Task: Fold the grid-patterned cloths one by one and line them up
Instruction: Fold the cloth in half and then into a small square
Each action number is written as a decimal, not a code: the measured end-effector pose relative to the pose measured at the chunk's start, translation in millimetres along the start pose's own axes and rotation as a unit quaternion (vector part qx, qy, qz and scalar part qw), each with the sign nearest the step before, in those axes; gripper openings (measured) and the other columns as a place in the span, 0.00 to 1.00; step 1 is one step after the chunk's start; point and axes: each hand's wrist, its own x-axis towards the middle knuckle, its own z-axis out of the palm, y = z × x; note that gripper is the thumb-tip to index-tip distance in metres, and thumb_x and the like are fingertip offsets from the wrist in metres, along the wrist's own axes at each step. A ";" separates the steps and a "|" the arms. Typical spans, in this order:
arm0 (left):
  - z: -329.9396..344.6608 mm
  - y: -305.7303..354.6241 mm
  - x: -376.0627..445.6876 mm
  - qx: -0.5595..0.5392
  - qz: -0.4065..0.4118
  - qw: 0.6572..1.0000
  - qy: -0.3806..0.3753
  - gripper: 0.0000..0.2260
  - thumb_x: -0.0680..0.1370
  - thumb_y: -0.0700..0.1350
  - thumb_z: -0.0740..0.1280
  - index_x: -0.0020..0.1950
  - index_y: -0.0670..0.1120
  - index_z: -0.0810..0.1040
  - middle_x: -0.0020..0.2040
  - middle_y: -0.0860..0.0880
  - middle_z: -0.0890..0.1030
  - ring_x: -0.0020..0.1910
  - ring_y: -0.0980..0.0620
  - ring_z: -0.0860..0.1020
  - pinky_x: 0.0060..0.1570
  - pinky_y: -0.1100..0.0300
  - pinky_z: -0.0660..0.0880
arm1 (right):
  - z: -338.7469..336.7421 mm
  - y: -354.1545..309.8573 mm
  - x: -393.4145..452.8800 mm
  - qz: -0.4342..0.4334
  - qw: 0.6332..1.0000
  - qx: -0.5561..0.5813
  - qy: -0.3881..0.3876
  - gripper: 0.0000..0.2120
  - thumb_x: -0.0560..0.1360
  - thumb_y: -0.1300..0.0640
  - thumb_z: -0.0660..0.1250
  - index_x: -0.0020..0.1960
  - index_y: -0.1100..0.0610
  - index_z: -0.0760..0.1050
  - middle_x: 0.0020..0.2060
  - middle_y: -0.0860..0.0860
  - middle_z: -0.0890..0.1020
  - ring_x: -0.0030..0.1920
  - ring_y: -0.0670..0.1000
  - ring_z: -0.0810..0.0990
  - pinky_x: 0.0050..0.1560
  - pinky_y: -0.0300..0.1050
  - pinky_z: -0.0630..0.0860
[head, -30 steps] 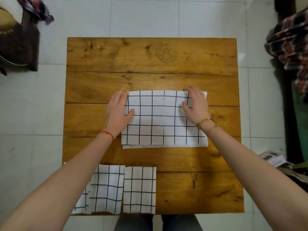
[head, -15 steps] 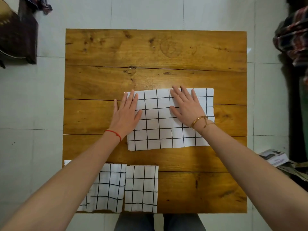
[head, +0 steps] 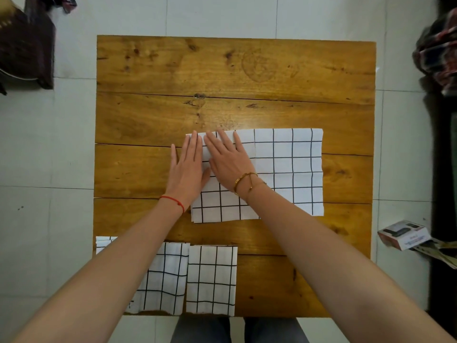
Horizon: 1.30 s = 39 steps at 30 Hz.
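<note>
Head view: looking straight down on a wooden counter point(head: 235, 70) standing on a pale tiled floor point(head: 222, 13). Lying across the middle of the counter, right of centre, a white grid-patterned cloth point(head: 291, 169), folded into a wide rectangle with a lower layer peeking out along its near edge. Pressing flat on the cloth's left end, the left hand point(head: 188, 167), fingers straight and together, holding nothing, thumb side on the fabric and little finger over bare wood. Resting just beside it and touching it, the right hand point(head: 228, 162), fingers spread and straight, palm down on the cloth, gripping nothing. Showing on the wrists, a red string on the left, gold bracelets on the right. Sitting along the near edge of the counter, two folded cloths point(head: 211, 280) side by side, edges touching, the left one partly hidden under the left forearm. Lying on the floor to the right, a small printed box point(head: 403, 235).
</note>
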 end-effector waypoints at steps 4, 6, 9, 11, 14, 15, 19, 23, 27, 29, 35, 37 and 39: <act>-2.6 1.1 -0.8 -0.023 -0.004 1.000 -0.009 0.34 0.82 0.54 0.55 0.79 0.42 0.41 0.80 0.44 0.40 0.78 0.48 0.40 0.75 0.38 0.46 | 3.1 11.1 -8.9 0.022 1.000 -0.005 0.008 0.26 0.82 0.49 0.47 0.78 0.56 0.49 0.78 0.51 0.52 0.77 0.56 0.48 0.75 0.61 0.48; -4.4 0.6 -0.4 -0.020 -0.003 1.000 -0.013 0.34 0.81 0.55 0.55 0.79 0.42 0.41 0.80 0.45 0.40 0.78 0.47 0.40 0.74 0.37 0.45 | 6.5 26.7 -20.0 0.046 0.999 0.001 0.009 0.26 0.82 0.49 0.46 0.78 0.56 0.48 0.78 0.50 0.51 0.77 0.56 0.47 0.75 0.61 0.47; -5.3 -1.0 0.0 -0.011 0.000 1.000 -0.018 0.35 0.81 0.57 0.54 0.79 0.43 0.40 0.80 0.45 0.40 0.78 0.45 0.41 0.74 0.36 0.46 | 13.8 60.7 -44.5 0.105 0.994 0.009 0.009 0.27 0.82 0.46 0.42 0.78 0.54 0.45 0.78 0.48 0.49 0.77 0.55 0.44 0.75 0.61 0.44; -4.9 -1.8 0.1 -0.009 0.002 1.000 -0.021 0.35 0.81 0.57 0.54 0.79 0.43 0.40 0.80 0.45 0.40 0.78 0.45 0.41 0.74 0.36 0.46 | 16.8 85.7 -63.0 0.150 0.988 0.017 0.014 0.28 0.81 0.45 0.40 0.78 0.53 0.44 0.78 0.48 0.49 0.77 0.55 0.43 0.75 0.61 0.43; -4.2 -1.2 0.7 -0.014 0.000 1.000 -0.019 0.35 0.81 0.57 0.55 0.79 0.43 0.40 0.80 0.45 0.41 0.78 0.44 0.41 0.74 0.36 0.45 | 18.8 120.0 -87.1 0.221 0.974 0.039 0.023 0.28 0.81 0.44 0.39 0.78 0.51 0.42 0.78 0.47 0.46 0.77 0.54 0.40 0.75 0.59 0.39; -4.2 -0.9 0.5 -0.016 0.000 1.000 -0.018 0.35 0.81 0.57 0.55 0.79 0.43 0.41 0.80 0.45 0.41 0.78 0.44 0.41 0.74 0.36 0.46 | 18.3 129.5 -93.1 0.241 0.969 0.044 0.030 0.28 0.81 0.43 0.38 0.78 0.51 0.42 0.78 0.47 0.46 0.77 0.54 0.40 0.75 0.59 0.38; -5.8 -0.5 -1.4 -0.025 0.001 1.000 -0.009 0.35 0.81 0.56 0.56 0.79 0.43 0.42 0.80 0.45 0.42 0.78 0.45 0.41 0.74 0.36 0.46 | 16.2 150.0 -104.4 0.277 0.958 0.066 0.035 0.29 0.80 0.42 0.38 0.78 0.51 0.44 0.78 0.47 0.47 0.77 0.54 0.40 0.75 0.60 0.39; -3.6 -0.5 -0.1 -0.066 -0.020 0.998 -0.005 0.36 0.80 0.55 0.60 0.80 0.44 0.43 0.80 0.45 0.42 0.79 0.45 0.42 0.75 0.39 0.44 | 17.2 146.4 -100.7 0.281 0.952 0.111 0.056 0.29 0.80 0.43 0.40 0.78 0.52 0.46 0.78 0.48 0.48 0.77 0.54 0.40 0.75 0.59 0.39; -7.9 10.0 -14.3 -0.232 -0.126 0.959 0.098 0.33 0.76 0.47 0.69 0.76 0.44 0.58 0.76 0.43 0.59 0.75 0.45 0.59 0.73 0.49 0.59 | 14.0 132.5 -99.3 0.268 0.951 0.127 0.092 0.28 0.82 0.46 0.48 0.78 0.53 0.46 0.78 0.49 0.48 0.77 0.54 0.42 0.75 0.58 0.39; -8.7 17.2 -27.9 -0.278 -0.191 0.930 0.148 0.27 0.75 0.47 0.71 0.70 0.44 0.66 0.67 0.44 0.69 0.66 0.47 0.68 0.64 0.54 0.69 | 12.7 119.3 -101.9 0.231 0.960 0.119 0.109 0.28 0.82 0.49 0.51 0.78 0.54 0.48 0.78 0.50 0.50 0.77 0.54 0.44 0.76 0.56 0.40; 6.0 28.3 -57.7 -0.313 -0.343 0.881 0.091 0.24 0.72 0.54 0.73 0.61 0.44 0.70 0.58 0.45 0.73 0.57 0.46 0.71 0.55 0.51 0.75 | 20.9 73.1 -112.8 0.075 0.985 0.128 0.083 0.25 0.80 0.55 0.57 0.76 0.57 0.58 0.76 0.53 0.60 0.76 0.56 0.55 0.76 0.57 0.53; 8.9 31.7 -61.6 -0.324 -0.365 0.869 0.079 0.23 0.72 0.54 0.73 0.60 0.44 0.71 0.57 0.45 0.74 0.56 0.46 0.72 0.53 0.52 0.75 | 28.3 61.1 -115.3 0.051 0.989 0.124 0.070 0.26 0.79 0.57 0.60 0.75 0.57 0.59 0.75 0.53 0.61 0.76 0.56 0.56 0.76 0.56 0.53; 9.4 35.4 -63.3 -0.336 -0.375 0.860 0.077 0.22 0.72 0.55 0.73 0.58 0.44 0.71 0.56 0.45 0.74 0.54 0.47 0.72 0.53 0.52 0.75 | 36.0 52.3 -116.4 0.063 0.989 0.126 0.055 0.29 0.78 0.57 0.62 0.76 0.56 0.57 0.76 0.52 0.59 0.76 0.56 0.55 0.76 0.54 0.51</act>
